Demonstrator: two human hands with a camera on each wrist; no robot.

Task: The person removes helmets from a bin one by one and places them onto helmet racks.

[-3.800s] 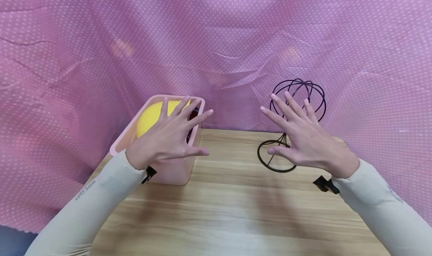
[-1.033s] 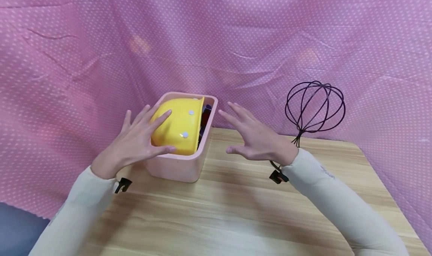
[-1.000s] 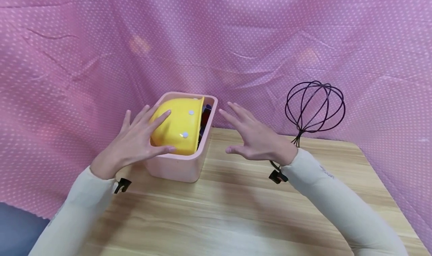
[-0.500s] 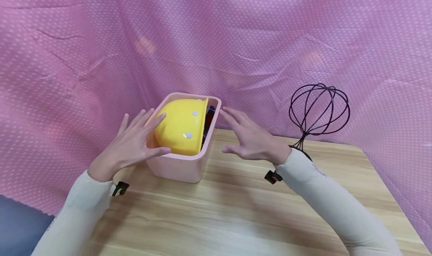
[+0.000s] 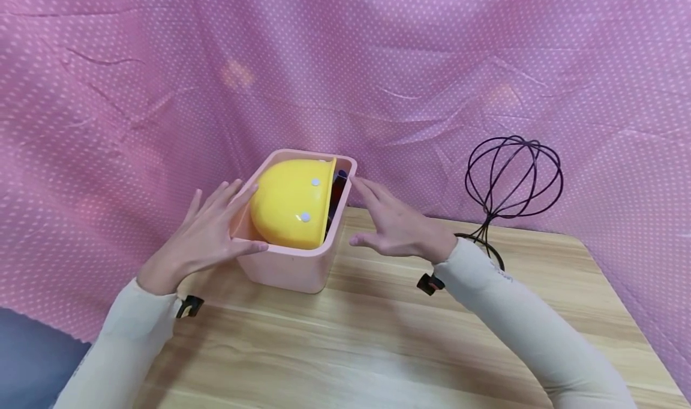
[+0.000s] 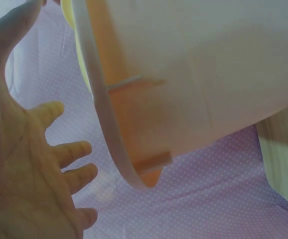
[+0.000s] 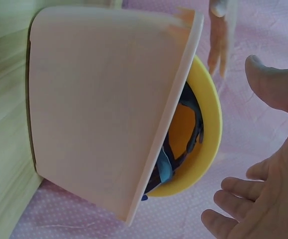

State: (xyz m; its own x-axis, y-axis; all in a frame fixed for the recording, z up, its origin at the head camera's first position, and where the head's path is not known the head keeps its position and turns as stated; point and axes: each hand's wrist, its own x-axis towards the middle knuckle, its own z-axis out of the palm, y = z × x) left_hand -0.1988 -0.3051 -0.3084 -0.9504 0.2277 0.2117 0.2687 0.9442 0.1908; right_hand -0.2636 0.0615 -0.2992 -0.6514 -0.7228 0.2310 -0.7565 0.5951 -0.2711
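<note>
A yellow hard hat (image 5: 288, 202) sits on its side in a pink plastic bin (image 5: 286, 271), its dome toward the left. Dark inner straps (image 7: 186, 107) show inside its brim in the right wrist view. My left hand (image 5: 197, 238) is spread at the bin's left side, thumb overlapping the front rim in the head view; the left wrist view shows its palm (image 6: 29, 164) facing the bin. To the right of the bin, my right hand (image 5: 396, 220) has its fingers extended, fingertips right at the bin's right rim. Neither hand holds anything.
A black wire stand (image 5: 513, 181) with a round cage top and ring base stands at the back right of the wooden table (image 5: 345, 349). Pink dotted cloth (image 5: 410, 67) hangs behind and at both sides.
Both hands have moved from high above the table, apart, to either side of the bin; the right came left, away from the wire stand. The view has shifted slightly left. Hat and bin stay put.
</note>
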